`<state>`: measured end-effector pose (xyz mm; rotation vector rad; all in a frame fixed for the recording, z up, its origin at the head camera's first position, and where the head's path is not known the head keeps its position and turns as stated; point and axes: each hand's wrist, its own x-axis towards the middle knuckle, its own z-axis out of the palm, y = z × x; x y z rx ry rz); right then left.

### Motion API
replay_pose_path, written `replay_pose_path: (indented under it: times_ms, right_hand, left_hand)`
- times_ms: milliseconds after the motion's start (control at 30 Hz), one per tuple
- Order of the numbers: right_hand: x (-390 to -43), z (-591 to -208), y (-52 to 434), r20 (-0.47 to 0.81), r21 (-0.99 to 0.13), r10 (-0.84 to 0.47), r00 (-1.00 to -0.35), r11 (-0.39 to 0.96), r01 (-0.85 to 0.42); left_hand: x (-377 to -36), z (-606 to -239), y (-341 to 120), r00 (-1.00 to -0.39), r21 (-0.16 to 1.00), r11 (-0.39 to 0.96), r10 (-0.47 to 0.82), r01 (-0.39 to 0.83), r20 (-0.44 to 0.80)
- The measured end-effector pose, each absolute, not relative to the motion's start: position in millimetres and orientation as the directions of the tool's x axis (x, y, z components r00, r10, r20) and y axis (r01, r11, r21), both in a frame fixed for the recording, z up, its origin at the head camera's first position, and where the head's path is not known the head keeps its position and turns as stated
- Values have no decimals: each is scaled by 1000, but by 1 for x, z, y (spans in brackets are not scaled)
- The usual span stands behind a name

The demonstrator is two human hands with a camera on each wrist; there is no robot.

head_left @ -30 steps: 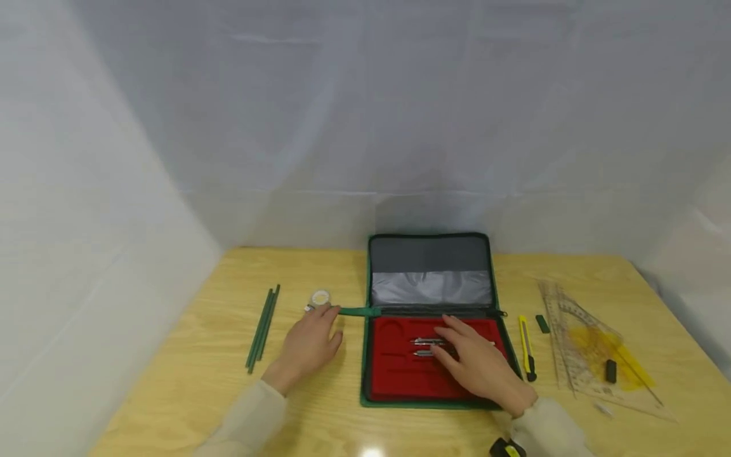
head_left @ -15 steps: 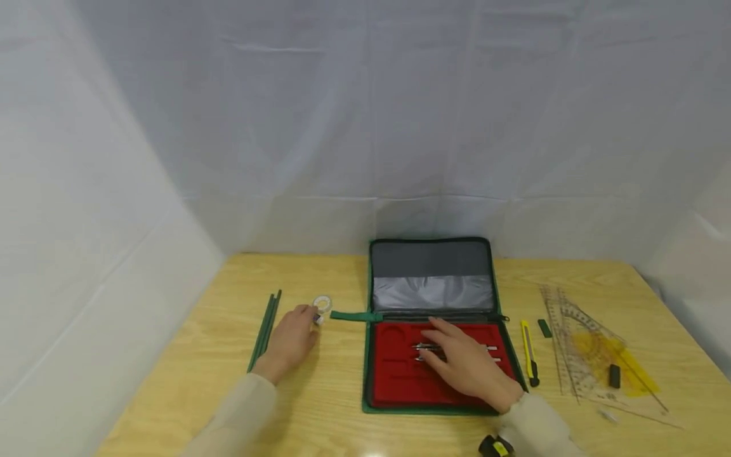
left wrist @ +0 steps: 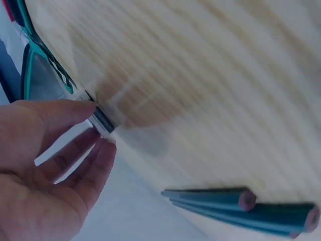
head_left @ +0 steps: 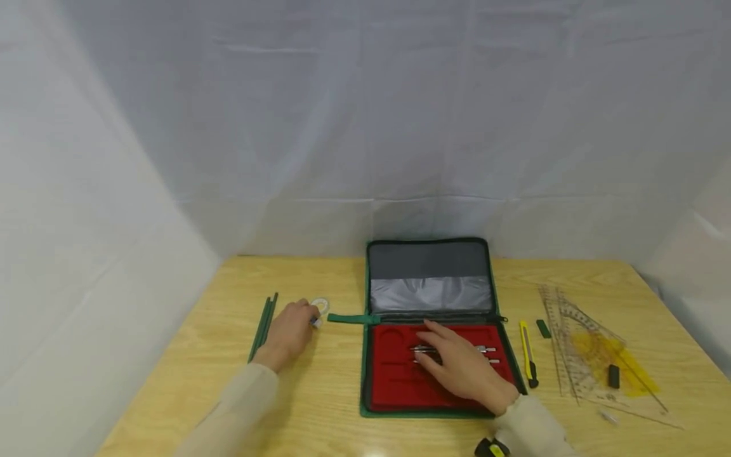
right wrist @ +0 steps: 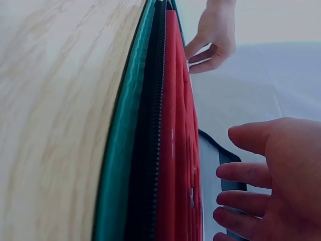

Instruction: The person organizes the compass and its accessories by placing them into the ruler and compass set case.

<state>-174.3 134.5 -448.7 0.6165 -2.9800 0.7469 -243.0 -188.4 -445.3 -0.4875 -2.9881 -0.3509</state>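
Note:
My left hand (head_left: 298, 325) rests on the wooden table (head_left: 320, 393) beside a clear tape roll (head_left: 321, 306). Its thumb and fingertips (left wrist: 89, 111) pinch a small clear tube with a dark end (left wrist: 103, 121), also visible in the head view (head_left: 316, 322). Several green pencils (head_left: 263, 327) lie just left of that hand and show in the left wrist view (left wrist: 241, 203). An open green zip case (head_left: 428, 279) has a red tray (head_left: 394, 381). My right hand (head_left: 451, 362) lies flat on the tray with straight fingers over metal drawing tools (head_left: 485, 349).
A green strap (head_left: 349, 318) sticks out of the case's left side. Right of the case lie a yellow utility knife (head_left: 526, 352), a small green block (head_left: 543, 328), clear set squares (head_left: 588, 355) and a small black piece (head_left: 613, 376). White cloth walls surround the table.
My left hand has slid left, from the strap toward the pencils, with the small tube at its fingertips. My right hand has shifted slightly left on the red tray.

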Motion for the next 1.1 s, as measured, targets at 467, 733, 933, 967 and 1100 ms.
replay_pose_path:
  times_ms: [467, 733, 933, 967, 1100]
  right_hand:
    - [-173, -453, 141, 115, -513, -335, -935, 786, -345]
    - [-171, -454, 150, 106, -541, -326, -939, 774, -330]
    - [-169, -453, 158, 103, -536, -309, -945, 784, -315]
    - [-168, -453, 158, 103, -531, -309, -946, 786, -315]
    - [-166, -453, 161, 108, -525, -302, -947, 792, -312]
  left_hand:
    - [-251, -434, -203, -930, 220, 913, 363, 343, -55]
    - [-243, -432, -184, -927, 186, 910, 353, 372, 125]
    - [-232, -424, -145, -850, 226, 823, 476, 521, 227]
    - [-230, -425, -140, -832, 221, 806, 504, 550, 232]
    - [-224, -426, -124, -759, 189, 737, 611, 649, 224]
